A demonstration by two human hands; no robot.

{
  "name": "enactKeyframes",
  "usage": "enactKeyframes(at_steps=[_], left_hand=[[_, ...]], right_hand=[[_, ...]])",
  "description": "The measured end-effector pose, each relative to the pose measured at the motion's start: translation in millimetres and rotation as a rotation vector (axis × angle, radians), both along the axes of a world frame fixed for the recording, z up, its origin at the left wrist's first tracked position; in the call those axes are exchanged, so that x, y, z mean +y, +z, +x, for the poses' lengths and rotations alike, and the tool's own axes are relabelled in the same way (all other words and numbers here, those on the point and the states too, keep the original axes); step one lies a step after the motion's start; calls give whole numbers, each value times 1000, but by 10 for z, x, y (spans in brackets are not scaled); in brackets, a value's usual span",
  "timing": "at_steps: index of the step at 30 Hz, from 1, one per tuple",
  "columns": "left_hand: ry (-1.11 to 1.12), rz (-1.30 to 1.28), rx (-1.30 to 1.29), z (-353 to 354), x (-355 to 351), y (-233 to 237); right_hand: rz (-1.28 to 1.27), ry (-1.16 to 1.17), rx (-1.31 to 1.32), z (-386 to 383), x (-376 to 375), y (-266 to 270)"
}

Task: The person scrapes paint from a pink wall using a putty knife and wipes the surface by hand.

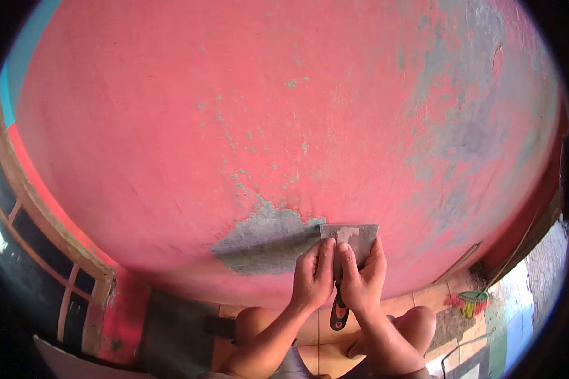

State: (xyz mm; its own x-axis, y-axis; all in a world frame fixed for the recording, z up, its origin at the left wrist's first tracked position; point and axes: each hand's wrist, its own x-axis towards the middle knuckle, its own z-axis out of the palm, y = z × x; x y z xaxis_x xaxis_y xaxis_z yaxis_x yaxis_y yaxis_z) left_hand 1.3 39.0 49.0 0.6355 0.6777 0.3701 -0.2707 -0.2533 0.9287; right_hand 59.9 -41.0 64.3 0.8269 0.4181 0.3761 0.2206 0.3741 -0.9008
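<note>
Both my hands grip a wide scraper [364, 233] by its metal blade, and its black and red handle hangs down between my wrists. My left hand [312, 278] is closed at the blade's left side, fingers pressed on its face. On the other side my right hand [362, 284] wraps the blade's right edge, its thumb on the face. The blade's straight edge points up and lies close against the pink wall [171, 126]. Left of the blade is a bare grey patch [265, 237] where the paint is gone, with ragged edges and a shadow across it.
Worn green-grey areas [468, 126] mark the wall's right side. A wooden-framed window [50, 252] stands at the left. Below are my bent knees and a tiled floor [306, 335]. A broom head with coloured bristles [471, 305] lies at the lower right, near some debris.
</note>
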Motion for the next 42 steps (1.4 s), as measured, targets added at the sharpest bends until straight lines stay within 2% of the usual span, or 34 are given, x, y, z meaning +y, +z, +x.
enactKeyframes(at_steps=[3,9,12,17,20,22,24,27,28,32,36,39,42], left_hand=[[6,-55,15,20,13,15],[46,-3,-2,46,85,138],[10,-97,-53,79,84,136],[-71,-105,-1,60,122,155],[-116,-128,22,37,203,268],[-166,-148,6,3,214,339],[-127,-121,22,51,165,331],[-144,-125,24,100,193,304],[-159,-139,21,111,213,273],[-194,-88,31,96,232,166],[-164,-53,45,108,224,245],[-165,-25,41,85,237,201],[-165,-10,50,117,265,255]], right_hand=[[-21,-25,16,25,52,41],[24,-1,89,29,170,125],[0,7,93,75,134,169],[83,-72,110,36,177,41],[56,-4,113,56,157,227],[74,26,168,15,128,160],[80,48,198,36,109,69],[-13,128,309,135,48,252],[16,152,295,172,67,244],[137,3,278,57,157,40],[43,120,310,147,70,196],[93,16,237,54,125,96],[98,56,209,140,139,145]])
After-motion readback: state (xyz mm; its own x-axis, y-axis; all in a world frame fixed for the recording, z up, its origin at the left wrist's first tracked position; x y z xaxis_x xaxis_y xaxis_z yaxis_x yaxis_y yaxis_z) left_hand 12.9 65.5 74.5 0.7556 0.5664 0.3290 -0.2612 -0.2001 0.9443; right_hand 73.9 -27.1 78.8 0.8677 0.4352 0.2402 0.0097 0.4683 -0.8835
